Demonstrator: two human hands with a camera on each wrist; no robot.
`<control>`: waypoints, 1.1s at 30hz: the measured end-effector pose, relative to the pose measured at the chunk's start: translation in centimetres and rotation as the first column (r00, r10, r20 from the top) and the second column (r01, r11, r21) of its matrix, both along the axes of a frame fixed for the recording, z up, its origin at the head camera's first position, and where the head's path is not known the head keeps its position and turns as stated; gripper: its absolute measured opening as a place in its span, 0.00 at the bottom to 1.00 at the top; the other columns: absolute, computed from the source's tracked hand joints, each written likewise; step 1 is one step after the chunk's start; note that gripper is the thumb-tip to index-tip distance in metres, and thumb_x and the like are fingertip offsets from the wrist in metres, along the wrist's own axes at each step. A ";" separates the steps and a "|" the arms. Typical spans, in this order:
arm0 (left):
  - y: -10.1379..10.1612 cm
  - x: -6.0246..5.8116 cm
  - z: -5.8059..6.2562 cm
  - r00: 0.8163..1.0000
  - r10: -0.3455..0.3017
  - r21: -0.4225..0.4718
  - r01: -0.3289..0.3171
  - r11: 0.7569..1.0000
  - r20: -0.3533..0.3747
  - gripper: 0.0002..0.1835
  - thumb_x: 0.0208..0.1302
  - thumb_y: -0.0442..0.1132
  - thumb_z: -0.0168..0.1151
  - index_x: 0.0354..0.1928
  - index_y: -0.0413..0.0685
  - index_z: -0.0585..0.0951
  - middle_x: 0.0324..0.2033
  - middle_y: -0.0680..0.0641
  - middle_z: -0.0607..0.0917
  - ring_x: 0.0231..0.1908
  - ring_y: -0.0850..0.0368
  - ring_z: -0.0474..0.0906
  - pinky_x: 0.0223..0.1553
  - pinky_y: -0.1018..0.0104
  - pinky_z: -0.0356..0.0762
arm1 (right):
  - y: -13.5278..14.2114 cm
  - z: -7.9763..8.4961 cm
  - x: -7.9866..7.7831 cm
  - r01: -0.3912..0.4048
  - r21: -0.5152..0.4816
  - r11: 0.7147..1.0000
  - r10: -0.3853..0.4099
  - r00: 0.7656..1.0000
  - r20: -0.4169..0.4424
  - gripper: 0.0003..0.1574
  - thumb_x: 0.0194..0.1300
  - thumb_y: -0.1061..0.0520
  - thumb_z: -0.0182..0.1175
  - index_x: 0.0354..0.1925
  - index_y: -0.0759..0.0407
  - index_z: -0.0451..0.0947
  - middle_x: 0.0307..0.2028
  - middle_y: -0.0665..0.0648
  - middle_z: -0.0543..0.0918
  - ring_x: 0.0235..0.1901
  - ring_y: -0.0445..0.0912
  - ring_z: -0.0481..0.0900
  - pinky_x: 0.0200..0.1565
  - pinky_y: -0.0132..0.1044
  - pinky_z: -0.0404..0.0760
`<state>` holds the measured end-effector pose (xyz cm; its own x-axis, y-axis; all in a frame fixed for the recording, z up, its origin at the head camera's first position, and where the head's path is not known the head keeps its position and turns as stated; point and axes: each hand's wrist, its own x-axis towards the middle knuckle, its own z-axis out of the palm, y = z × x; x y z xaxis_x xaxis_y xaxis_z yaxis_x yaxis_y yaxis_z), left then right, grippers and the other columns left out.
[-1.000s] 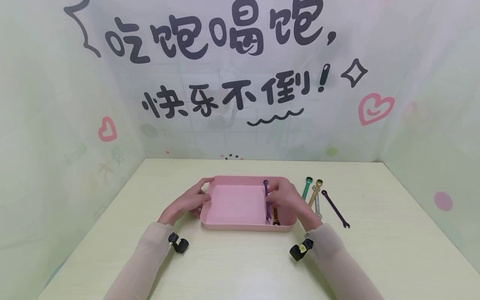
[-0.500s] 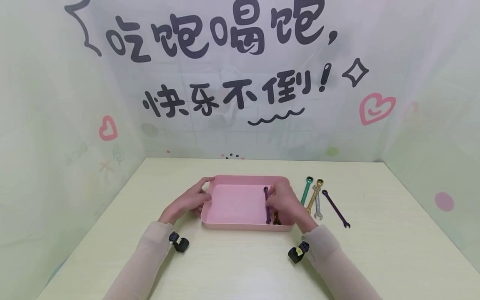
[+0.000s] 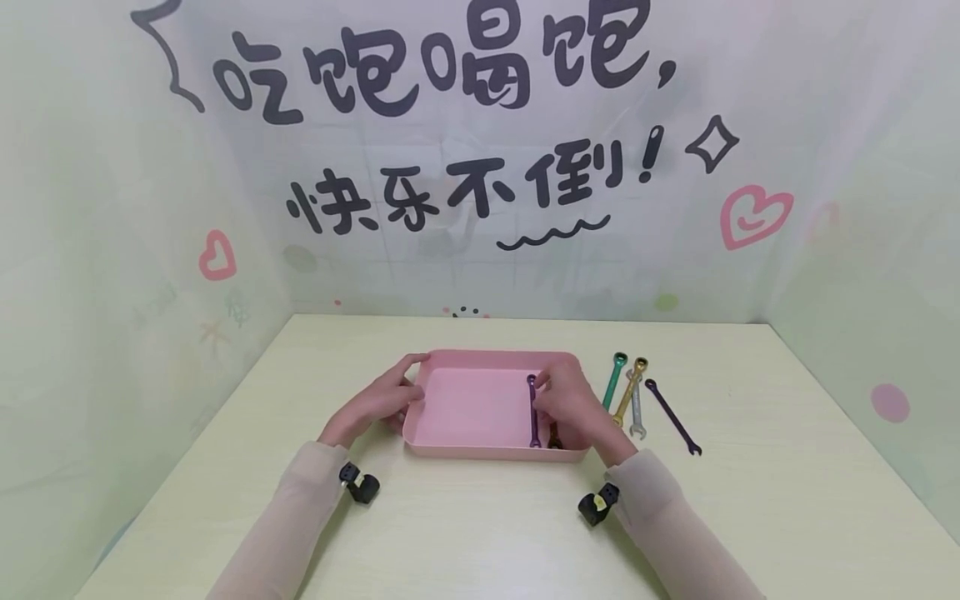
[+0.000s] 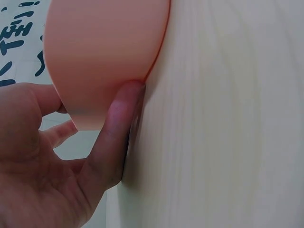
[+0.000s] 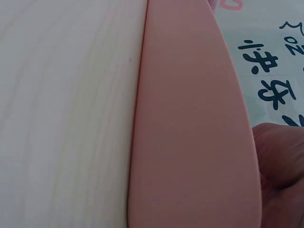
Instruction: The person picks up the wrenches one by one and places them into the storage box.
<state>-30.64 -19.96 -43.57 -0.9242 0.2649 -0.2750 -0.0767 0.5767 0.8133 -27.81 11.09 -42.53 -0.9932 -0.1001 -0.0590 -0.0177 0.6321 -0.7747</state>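
Fingers of the right hand point(image 3: 568, 398) are bent beside the bar of a purple combination wrench point(image 3: 533, 417), so close that they look to be touching it. I cannot tell if they pinch it or have let it go. The wrench is inside the pink tray point(image 3: 472, 452), just left of those fingers. A second ago its ring end stuck up more; now it is lower and looks flat on the tray's floor. I think that means it is as good as set down. Beneath the right hand, and partly hidden by it, a gold combination wrench point(image 3: 554, 435) lies in the tray too.

The left hand point(image 3: 381, 400) grips the other end of the tray. Its thumb presses low on the outside wall, and another finger is at the rim. It has hardly moved, so the tray stays put.

On the wooden table point(image 3: 480, 525), just right of the right hand, are a green wrench point(image 3: 611, 385) and a yellow wrench point(image 3: 630, 392) crossing over a silver wrench point(image 3: 637, 412). Farthest from that hand is a dark purple wrench point(image 3: 673, 417). So two are in the tray and four are out.
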 end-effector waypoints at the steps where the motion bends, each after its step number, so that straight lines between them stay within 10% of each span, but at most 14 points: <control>1: 0.0 0.0 0.0 1.000 -0.001 0.002 0.001 1.000 0.001 0.38 0.73 0.39 0.53 0.81 0.64 0.54 0.53 0.34 0.77 0.30 0.52 0.81 0.25 0.61 0.86 | 0.2 0.2 0.0 -0.011 -0.005 1.000 0.011 1.000 0.000 0.17 0.66 0.71 0.61 0.53 0.70 0.82 0.30 0.62 0.85 0.22 0.48 0.83 0.24 0.33 0.83; 33: 0.1 0.2 0.2 1.000 0.006 -0.001 -0.006 1.000 0.005 0.37 0.74 0.39 0.52 0.81 0.65 0.54 0.55 0.33 0.76 0.31 0.51 0.82 0.27 0.60 0.86 | 13.1 5.7 -0.4 -0.011 0.035 0.999 0.011 1.000 -0.003 0.25 0.71 0.59 0.61 0.59 0.74 0.76 0.49 0.74 0.85 0.38 0.56 0.89 0.45 0.48 0.90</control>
